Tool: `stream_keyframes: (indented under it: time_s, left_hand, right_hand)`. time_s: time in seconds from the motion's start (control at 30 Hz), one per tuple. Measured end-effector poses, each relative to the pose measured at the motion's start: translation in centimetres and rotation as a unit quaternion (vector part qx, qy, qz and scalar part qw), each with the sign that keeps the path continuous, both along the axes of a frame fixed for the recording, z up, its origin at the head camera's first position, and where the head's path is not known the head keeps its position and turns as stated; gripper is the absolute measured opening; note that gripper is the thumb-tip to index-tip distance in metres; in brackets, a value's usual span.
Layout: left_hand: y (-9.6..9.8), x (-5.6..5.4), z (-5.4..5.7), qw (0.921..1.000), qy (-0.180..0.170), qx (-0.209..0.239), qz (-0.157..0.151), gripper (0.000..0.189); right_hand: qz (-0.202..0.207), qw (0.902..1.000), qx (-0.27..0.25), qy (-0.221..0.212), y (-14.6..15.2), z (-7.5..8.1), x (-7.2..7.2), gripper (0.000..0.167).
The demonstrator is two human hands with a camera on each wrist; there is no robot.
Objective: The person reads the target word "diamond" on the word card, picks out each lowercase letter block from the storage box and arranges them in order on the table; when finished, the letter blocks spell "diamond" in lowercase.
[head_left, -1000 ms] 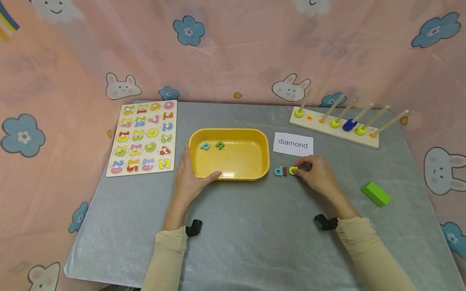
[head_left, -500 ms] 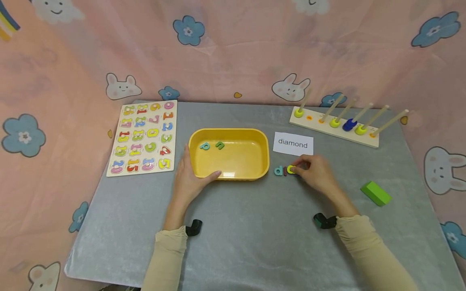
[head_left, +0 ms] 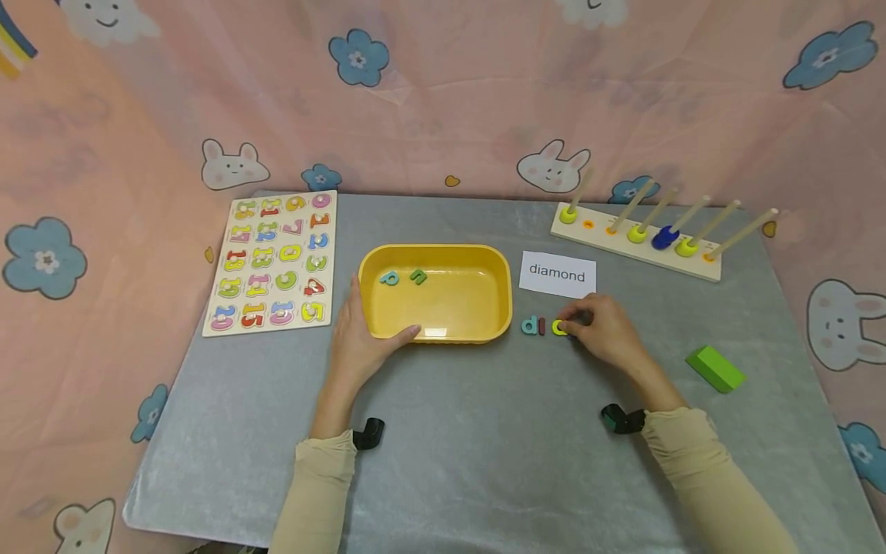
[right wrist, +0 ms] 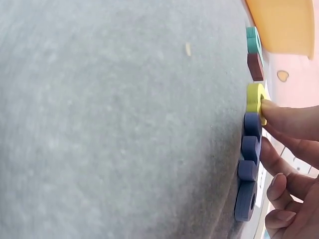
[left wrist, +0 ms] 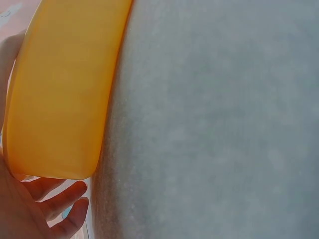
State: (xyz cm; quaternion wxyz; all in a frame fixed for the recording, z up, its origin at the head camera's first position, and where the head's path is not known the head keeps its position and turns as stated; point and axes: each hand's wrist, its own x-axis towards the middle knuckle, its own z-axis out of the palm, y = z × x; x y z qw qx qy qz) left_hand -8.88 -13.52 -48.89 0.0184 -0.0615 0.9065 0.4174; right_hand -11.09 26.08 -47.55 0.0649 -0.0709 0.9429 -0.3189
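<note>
My left hand (head_left: 360, 342) grips the near left corner of a yellow plastic tray (head_left: 443, 336), thumb over the front rim and fingers along the left wall. Inside the tray lie a blue letter (head_left: 390, 278) and a green letter n (head_left: 418, 277). With thumb and fingertips, my right hand (head_left: 607, 335) pinches a rounded yellow letter (head_left: 557, 328) on the table. To its left, after a small gap, stand a teal letter d (head_left: 529, 326) and a dark red bar-like letter (head_left: 542, 327). Dark blue letters (right wrist: 249, 172) continue the row beside the yellow one, hidden under the hand in the head view.
A white card printed "diamond" (head_left: 557, 275) lies behind the letter row. A wooden peg board (head_left: 626, 242) with upright pegs stands at the back right, a green block (head_left: 716, 369) at the right. A number puzzle board (head_left: 270, 265) lies left of the tray.
My right hand slid the yellow letter left up to the dark red one, then back right, leaving a gap between them. My left hand and the tray stayed put.
</note>
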Motion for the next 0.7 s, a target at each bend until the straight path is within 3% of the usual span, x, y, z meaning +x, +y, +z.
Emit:
stream_keyframes:
  time_s: [0.3, 0.47, 0.6, 0.7]
  left_hand:
    - [0.0, 0.1, 0.2, 1.0000, 0.002, 0.001, -0.002, 0.138]
    - [0.0, 0.1, 0.2, 1.0000, 0.005, 0.000, -0.001, 0.138]
    - [0.0, 0.1, 0.3, 1.0000, 0.006, -0.001, -0.003, 0.137]
    - [0.0, 0.1, 0.3, 1.0000, 0.005, -0.001, -0.003, 0.137]
  right_hand:
    - [-0.012, 0.9999, -0.009, 0.003, -0.4, 0.4, -0.2, 0.016]
    - [-0.017, 0.9967, -0.057, 0.054, -2.5, 1.6, -0.9, 0.023]
    - [0.015, 0.9861, -0.118, 0.116, -5.9, 2.6, -1.4, 0.026]
    - [0.061, 0.9785, -0.151, 0.127, -8.9, 3.3, -1.7, 0.027]
